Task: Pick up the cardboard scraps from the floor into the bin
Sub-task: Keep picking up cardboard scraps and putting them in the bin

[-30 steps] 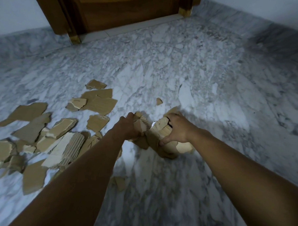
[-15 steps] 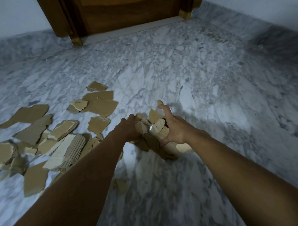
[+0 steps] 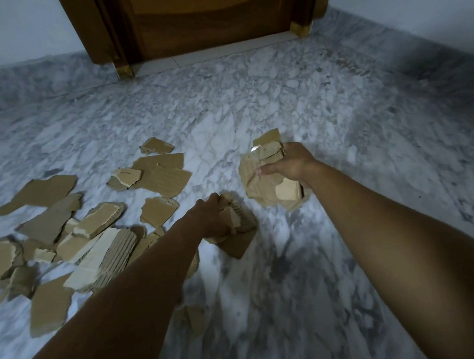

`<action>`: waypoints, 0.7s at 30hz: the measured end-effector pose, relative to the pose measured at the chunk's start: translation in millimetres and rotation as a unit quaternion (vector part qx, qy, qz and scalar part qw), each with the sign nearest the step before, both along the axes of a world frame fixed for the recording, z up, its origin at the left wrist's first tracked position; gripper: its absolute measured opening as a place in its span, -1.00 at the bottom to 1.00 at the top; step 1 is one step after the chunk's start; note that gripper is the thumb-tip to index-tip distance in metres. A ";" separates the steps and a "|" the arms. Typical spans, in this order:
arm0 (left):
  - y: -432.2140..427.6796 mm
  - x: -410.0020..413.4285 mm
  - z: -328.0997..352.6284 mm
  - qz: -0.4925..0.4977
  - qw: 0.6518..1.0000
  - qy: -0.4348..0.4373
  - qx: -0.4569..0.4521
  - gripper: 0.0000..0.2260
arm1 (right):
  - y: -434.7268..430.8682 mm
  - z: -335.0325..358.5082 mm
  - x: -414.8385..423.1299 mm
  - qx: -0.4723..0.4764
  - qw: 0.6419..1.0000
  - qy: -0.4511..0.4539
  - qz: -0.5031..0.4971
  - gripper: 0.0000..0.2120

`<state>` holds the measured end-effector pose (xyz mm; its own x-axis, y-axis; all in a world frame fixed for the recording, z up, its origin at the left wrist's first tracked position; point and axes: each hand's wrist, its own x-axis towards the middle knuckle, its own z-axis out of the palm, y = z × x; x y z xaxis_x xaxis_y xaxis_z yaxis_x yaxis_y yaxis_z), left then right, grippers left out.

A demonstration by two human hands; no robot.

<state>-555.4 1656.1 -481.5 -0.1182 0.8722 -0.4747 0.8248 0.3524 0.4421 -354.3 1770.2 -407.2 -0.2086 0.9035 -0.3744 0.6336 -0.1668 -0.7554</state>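
**Head view.** We look down at a marbled grey floor (image 3: pixel 342 116). Our right hand (image 3: pixel 293 165) is held right of centre, its fingers and thumb curled round a wad (image 3: pixel 265 188) of torn cardboard pieces. The pieces fan out above and below the grip, and the thumb presses on the wad's near face. Our left hand (image 3: pixel 212 219) sits lower and nearer the centre, closed round a smaller clutch (image 3: pixel 242 225) of cardboard. One piece in it is ribbed, and a flat piece hangs beneath. We cannot tell whether this clutch touches the floor. The two hands are apart, each with its own load, and the loads do not touch.

The loose scraps (image 3: pixel 92 235) lie on the floor to the left of the left forearm (image 3: pixel 133 297). They form a dense, overlapping heap at lower left, some showing the brown face, some the pale inner face, and one ribbed. Beyond the heap, towards the door, lies a looser group (image 3: pixel 160 173) of several pieces. One small piece (image 3: pixel 197 317), blurred, lies alone just right of the left forearm.

At the top stands a brown wooden door (image 3: pixel 204 23) with a pale threshold strip (image 3: pixel 217 53) at its foot. A pale wall (image 3: pixel 25 21) flanks it on both sides.
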 end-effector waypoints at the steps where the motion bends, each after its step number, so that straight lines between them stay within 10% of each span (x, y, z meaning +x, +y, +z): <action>1: 0.3 -0.2 -1.3 -0.002 1.000 0.000 0.000 -0.22 | 3.3 -5.9 -8.6 0.000 1.000 -0.011 -0.003 0.13; 7: 8.1 -6.4 -7.9 -0.029 1.000 0.008 -0.007 -0.17 | -1.0 -59.5 -43.3 -0.005 0.995 -0.044 -0.092 -0.34; 21: 2.3 -12.4 -2.9 -0.015 0.997 -0.075 0.010 -0.25 | -6.5 -65.4 -21.8 -0.037 0.985 0.080 -0.149 -0.39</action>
<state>-567.9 1658.4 -484.4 -0.0201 0.8834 -0.4682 0.7591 0.3182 0.5679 -376.1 1763.7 -472.6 -0.0010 0.9050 -0.4254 0.4215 -0.3854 -0.8209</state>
